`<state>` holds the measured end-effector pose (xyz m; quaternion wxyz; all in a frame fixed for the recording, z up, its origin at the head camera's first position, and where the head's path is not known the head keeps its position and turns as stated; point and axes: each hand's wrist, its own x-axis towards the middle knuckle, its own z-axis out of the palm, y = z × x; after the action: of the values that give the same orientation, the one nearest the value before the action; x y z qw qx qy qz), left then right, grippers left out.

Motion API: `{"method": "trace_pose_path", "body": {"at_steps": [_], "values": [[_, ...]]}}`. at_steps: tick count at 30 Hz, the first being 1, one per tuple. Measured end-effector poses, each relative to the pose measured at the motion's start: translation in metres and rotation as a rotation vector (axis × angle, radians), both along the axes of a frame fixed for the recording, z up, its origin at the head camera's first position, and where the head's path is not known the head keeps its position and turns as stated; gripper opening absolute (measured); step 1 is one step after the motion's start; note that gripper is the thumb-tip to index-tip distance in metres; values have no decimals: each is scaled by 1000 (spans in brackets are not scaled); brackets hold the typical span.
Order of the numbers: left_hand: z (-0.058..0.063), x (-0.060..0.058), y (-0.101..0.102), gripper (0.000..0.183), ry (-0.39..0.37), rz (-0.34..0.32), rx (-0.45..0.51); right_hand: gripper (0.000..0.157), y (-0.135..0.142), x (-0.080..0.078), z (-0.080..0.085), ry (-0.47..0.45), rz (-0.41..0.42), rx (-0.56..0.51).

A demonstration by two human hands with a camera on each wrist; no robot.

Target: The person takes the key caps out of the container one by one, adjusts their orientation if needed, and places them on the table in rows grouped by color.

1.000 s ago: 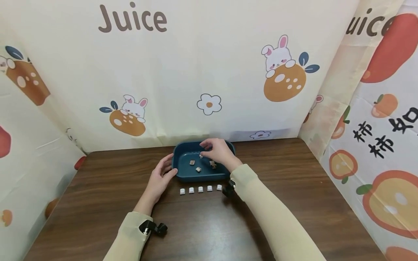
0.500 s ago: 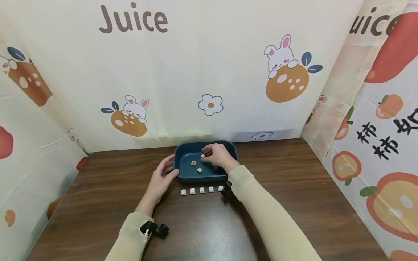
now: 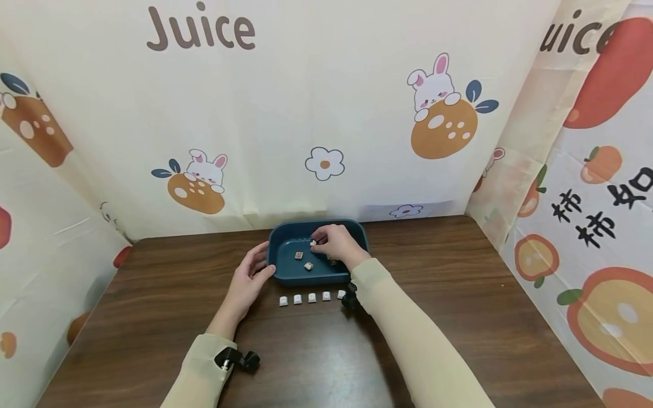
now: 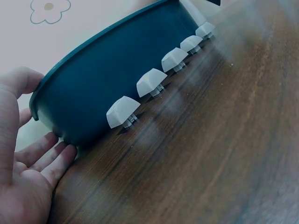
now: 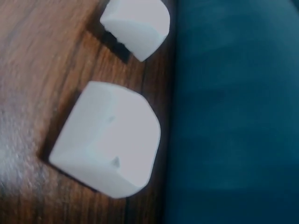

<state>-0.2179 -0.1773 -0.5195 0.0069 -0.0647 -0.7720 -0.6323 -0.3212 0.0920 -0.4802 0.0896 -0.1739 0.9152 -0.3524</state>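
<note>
In the head view, a dark blue tray (image 3: 306,279) stands at the back of the table. My left hand (image 3: 247,279) holds its left end, with the thumb at the rim and the other fingers around the outer wall. Inside the tray, my right hand (image 3: 338,245) pinches a small light keycap (image 3: 313,243) between thumb and fingers. Loose keycaps lie on the tray floor, among them a brownish one (image 3: 299,255) and a paler one (image 3: 308,266); others are partly hidden under the right hand. The right wrist view does not show the right hand.
Along the tray's front side runs a row of several white keycaps (image 3: 312,297), stems down on the brown wooden table (image 3: 285,357). The rightmost sits close to the black camera (image 3: 350,297) on the right wrist. A printed curtain (image 3: 275,113) hangs right behind the tray.
My right hand's thumb and fingers have come together on a keycap in the tray and moved slightly down. The left hand stays at the tray's left end.
</note>
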Motion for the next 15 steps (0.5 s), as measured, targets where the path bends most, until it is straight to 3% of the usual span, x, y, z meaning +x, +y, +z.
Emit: {"method": "trace_pose_path", "body": {"at_steps": [9, 15], "values": [[2, 1, 0, 59, 0, 3, 6, 29, -2, 0, -1, 0, -41, 1], [2, 1, 0, 60, 3, 1, 3, 19, -1, 0, 0, 22, -38, 19]]}}
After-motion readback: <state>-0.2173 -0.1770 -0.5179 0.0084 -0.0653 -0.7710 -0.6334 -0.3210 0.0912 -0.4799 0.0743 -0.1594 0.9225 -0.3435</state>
